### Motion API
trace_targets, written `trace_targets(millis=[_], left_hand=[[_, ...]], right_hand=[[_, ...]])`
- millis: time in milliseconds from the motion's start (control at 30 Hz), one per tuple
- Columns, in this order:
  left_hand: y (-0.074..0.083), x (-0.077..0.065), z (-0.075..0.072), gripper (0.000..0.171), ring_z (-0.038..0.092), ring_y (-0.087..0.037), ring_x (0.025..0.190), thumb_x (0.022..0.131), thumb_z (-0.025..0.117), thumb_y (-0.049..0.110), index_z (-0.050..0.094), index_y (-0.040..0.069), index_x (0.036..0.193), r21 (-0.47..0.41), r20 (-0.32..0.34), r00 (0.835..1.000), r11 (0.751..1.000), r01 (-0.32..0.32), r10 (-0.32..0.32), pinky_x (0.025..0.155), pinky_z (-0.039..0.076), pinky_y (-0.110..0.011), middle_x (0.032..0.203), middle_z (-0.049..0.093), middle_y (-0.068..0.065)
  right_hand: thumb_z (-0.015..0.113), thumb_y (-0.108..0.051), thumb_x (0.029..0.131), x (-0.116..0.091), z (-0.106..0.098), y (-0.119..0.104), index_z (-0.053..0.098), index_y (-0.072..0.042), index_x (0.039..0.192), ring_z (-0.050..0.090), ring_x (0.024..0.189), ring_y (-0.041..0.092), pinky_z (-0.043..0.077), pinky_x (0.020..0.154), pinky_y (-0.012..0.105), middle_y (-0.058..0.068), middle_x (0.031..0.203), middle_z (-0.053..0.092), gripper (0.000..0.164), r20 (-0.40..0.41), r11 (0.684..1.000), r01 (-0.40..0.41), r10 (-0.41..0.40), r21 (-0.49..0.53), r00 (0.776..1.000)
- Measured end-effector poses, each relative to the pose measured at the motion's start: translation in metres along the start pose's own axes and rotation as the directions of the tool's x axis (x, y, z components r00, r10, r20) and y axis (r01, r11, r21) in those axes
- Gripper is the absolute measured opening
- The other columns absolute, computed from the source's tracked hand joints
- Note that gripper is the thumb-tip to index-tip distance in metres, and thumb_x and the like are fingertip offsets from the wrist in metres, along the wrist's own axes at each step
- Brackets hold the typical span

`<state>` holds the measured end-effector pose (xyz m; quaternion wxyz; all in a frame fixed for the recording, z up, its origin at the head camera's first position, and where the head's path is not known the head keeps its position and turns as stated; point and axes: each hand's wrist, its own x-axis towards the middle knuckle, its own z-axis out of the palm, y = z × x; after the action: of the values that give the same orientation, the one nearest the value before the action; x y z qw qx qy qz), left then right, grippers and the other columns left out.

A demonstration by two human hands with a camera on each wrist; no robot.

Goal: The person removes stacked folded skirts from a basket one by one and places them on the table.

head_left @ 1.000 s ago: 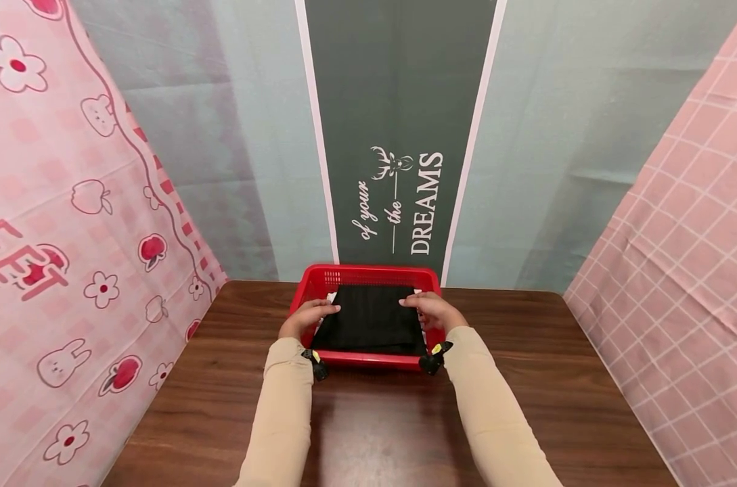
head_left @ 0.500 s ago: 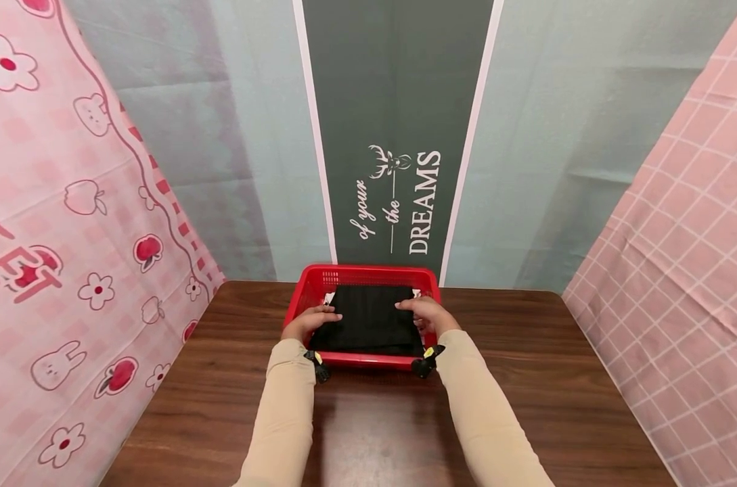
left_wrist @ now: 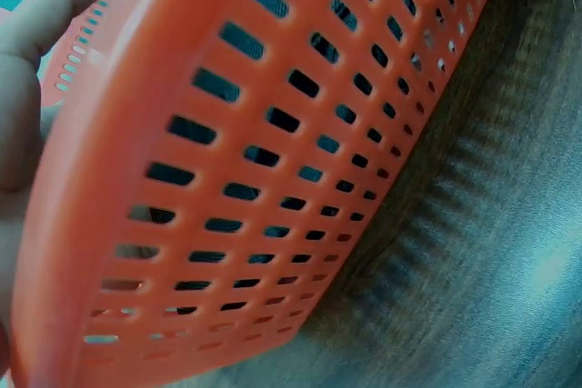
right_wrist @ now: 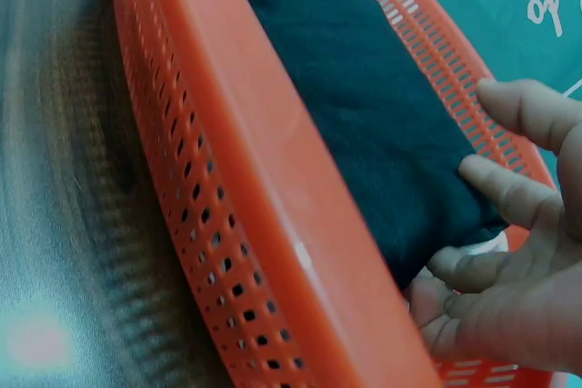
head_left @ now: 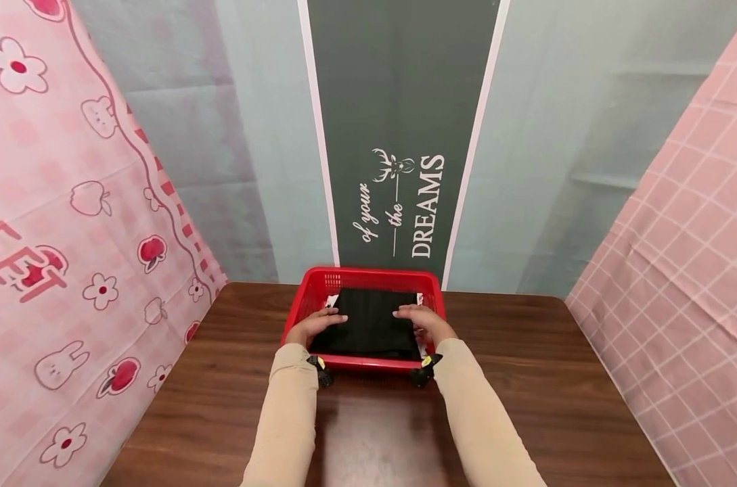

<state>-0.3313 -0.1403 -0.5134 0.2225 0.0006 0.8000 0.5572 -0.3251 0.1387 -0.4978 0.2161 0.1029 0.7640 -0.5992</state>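
Black folded cloth (head_left: 371,325) lies flat in a red plastic basket (head_left: 368,365), with white printed cloth (head_left: 420,298) peeking out at its sides. My left hand (head_left: 315,323) reaches over the basket's left side, fingertips resting on the cloth's left edge. From the right, my right hand (head_left: 429,320) touches the opposite edge. In the right wrist view, the fingers (right_wrist: 509,190) are spread and loosely bent, some at the cloth's top and others low by its side. The left wrist view shows one extended finger (left_wrist: 68,2) above the rim; the basket wall hides much of that hand.
The basket stands at the far edge of a brown wooden table (head_left: 526,379). Close behind it hangs a grey-green printed curtain (head_left: 398,101). Pink cloth walls (head_left: 679,270) flank both sides. A black wrist camera (head_left: 426,370) overlaps the basket's near rim.
Both hands have shifted slightly inward over the black cloth and a little toward the near rim. The cloth and basket stay in nearly the same place.
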Motion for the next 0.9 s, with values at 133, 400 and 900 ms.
trace_targets(millis=[133,400,900], left_hand=[[0.003,0.001,0.001,0.065,0.027,-0.036,0.13,0.087,0.062,0.035,0.039,0.005,0.14,-0.026,-0.011,1.0,1.0,-0.014,0.013,0.103,0.023,-0.053,0.143,0.032,-0.018],[0.001,0.005,0.004,0.057,0.028,-0.035,0.129,0.088,0.061,0.033,0.046,0.007,0.136,-0.034,-0.005,0.998,0.997,-0.069,0.069,0.103,0.024,-0.052,0.141,0.035,-0.017],[0.013,0.009,0.007,0.049,0.031,-0.032,0.13,0.091,0.059,0.03,0.052,0.005,0.133,0.09,0.111,0.992,0.993,-0.076,0.066,0.104,0.024,-0.047,0.136,0.046,-0.012]], right_hand=[[0.066,-0.033,0.084,0.003,-0.003,0.003,0.052,-0.011,0.131,0.04,0.097,0.029,0.046,0.074,0.039,0.016,0.126,0.042,0.054,0.035,0.998,0.0,-0.003,0.062,0.999],[0.06,-0.03,0.089,0.013,-0.002,0.01,0.042,-0.011,0.14,0.042,0.117,0.037,0.041,0.092,0.049,0.017,0.14,0.036,0.057,0.126,0.993,0.086,-0.096,0.085,0.987],[0.059,-0.028,0.09,0.01,0.001,0.012,0.043,-0.012,0.14,0.046,0.115,0.032,0.042,0.092,0.046,0.014,0.139,0.039,0.055,0.123,0.984,0.134,-0.148,0.116,0.981]])
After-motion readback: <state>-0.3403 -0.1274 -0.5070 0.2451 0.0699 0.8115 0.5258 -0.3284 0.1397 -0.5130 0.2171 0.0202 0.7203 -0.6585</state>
